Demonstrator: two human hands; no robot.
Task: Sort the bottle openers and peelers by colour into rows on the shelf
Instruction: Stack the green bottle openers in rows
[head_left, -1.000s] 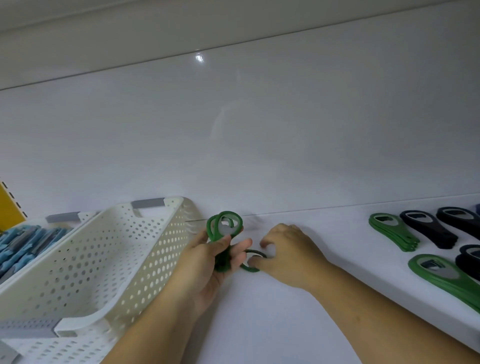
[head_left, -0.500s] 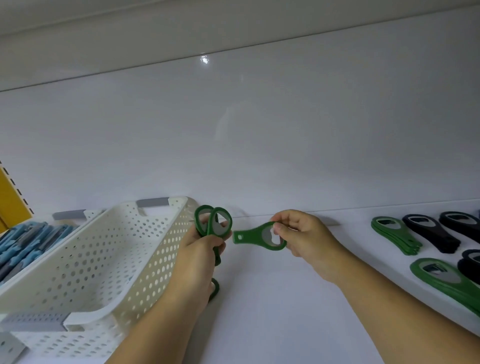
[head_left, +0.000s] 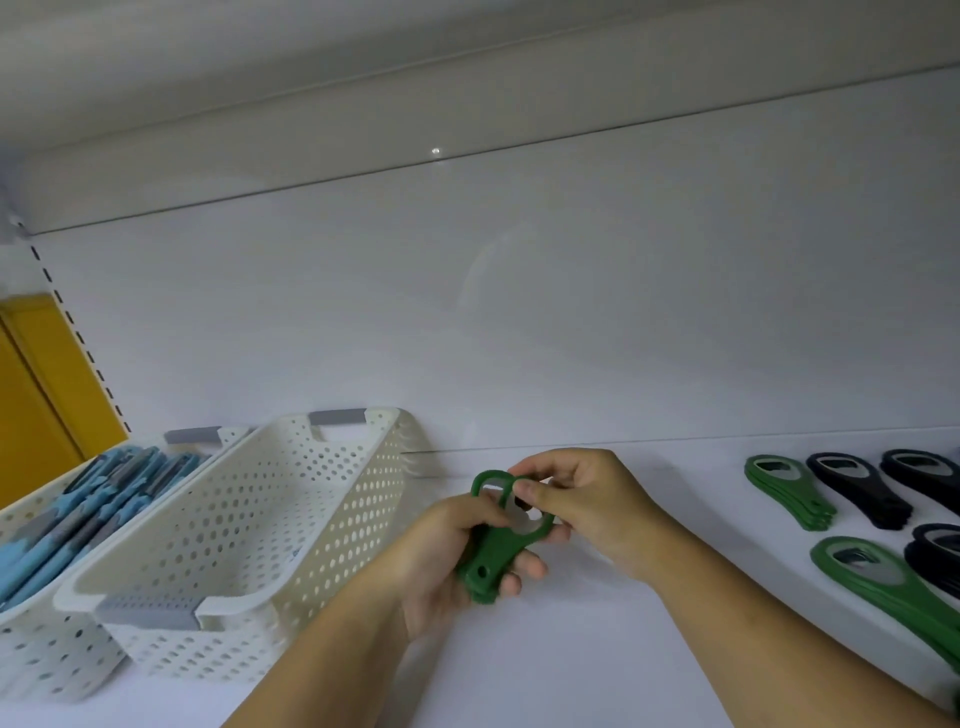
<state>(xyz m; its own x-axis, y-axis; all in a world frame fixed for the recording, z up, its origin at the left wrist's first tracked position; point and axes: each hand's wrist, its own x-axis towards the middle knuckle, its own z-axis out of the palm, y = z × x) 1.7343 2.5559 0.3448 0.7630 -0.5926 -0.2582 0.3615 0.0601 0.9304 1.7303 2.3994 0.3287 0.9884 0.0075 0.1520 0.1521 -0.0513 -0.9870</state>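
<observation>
Over a white shelf, the left hand curls around a small bundle of green openers, perhaps three, with their ring ends pointing up. The right hand pinches the top ring between thumb and fingers. Just left of the hands stands a white basket. Blue peelers fill another basket further left. Green stacks and black stacks lie at right.
</observation>
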